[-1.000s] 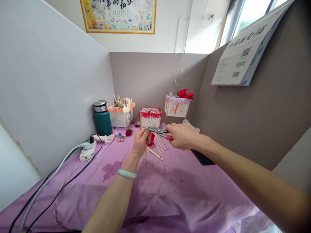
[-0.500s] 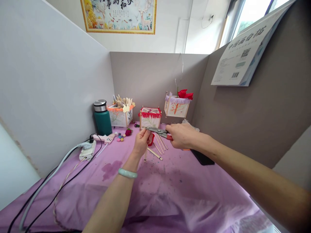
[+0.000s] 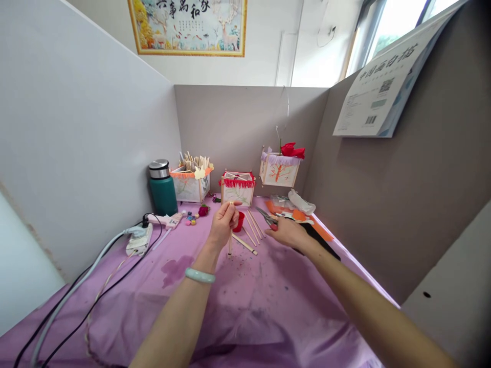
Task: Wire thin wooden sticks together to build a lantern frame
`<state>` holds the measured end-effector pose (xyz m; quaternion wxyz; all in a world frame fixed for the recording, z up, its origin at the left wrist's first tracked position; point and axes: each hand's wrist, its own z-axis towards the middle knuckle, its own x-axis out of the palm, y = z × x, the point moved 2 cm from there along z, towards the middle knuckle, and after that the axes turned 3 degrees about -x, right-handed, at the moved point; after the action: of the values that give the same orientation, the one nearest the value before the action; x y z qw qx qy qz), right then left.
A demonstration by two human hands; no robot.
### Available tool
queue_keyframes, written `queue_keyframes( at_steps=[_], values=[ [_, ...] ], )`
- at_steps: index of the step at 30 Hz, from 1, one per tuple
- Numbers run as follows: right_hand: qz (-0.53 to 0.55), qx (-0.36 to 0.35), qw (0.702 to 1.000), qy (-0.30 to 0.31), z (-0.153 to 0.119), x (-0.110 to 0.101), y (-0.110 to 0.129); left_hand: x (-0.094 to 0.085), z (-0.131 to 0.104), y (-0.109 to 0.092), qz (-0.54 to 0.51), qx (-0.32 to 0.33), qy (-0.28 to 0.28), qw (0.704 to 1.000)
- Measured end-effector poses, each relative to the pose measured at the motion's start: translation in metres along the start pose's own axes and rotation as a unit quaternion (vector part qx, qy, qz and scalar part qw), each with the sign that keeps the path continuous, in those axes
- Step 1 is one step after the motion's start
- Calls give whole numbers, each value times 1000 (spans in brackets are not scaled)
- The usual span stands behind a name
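In the middle of the table my left hand (image 3: 224, 221) is closed in a pinch around a thin wooden stick (image 3: 230, 246), whose lower part hangs down below the fingers. My right hand (image 3: 288, 232) is low over the table to the right, wrapped around the red handles of a pair of scissors (image 3: 264, 215); their grey blades point away and to the left. Just behind my left hand stands a small red cup (image 3: 239, 222), partly hidden by it. Between the two hands several loose wooden sticks (image 3: 253, 225) lie on the purple cloth (image 3: 245, 296).
A white box with red fringe (image 3: 238, 191) stands at the back, left of a hanging box (image 3: 279, 171) with a red flower. Further left are a stick-filled box (image 3: 187, 188), a green bottle (image 3: 162, 190) and a power strip (image 3: 138, 240). A black phone (image 3: 322, 243) lies right.
My right hand has drawn the scissors away from my left fingers, down and to the right over the table. My left hand stays in place with the stick.
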<state>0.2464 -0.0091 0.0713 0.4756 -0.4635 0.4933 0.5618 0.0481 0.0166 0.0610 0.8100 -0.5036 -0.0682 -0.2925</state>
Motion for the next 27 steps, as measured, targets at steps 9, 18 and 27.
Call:
queue_keyframes(
  at_steps=[9,18,27],
  values=[
    [44,158,982,-98,22,89,-13,-3,-4,0,1,-2,4,1000],
    [54,169,980,-96,30,92,-16,-10,-9,10,63,-26,13,998],
    [50,133,979,-143,25,90,-21,-38,-2,3,-19,-6,-72,997]
  ],
)
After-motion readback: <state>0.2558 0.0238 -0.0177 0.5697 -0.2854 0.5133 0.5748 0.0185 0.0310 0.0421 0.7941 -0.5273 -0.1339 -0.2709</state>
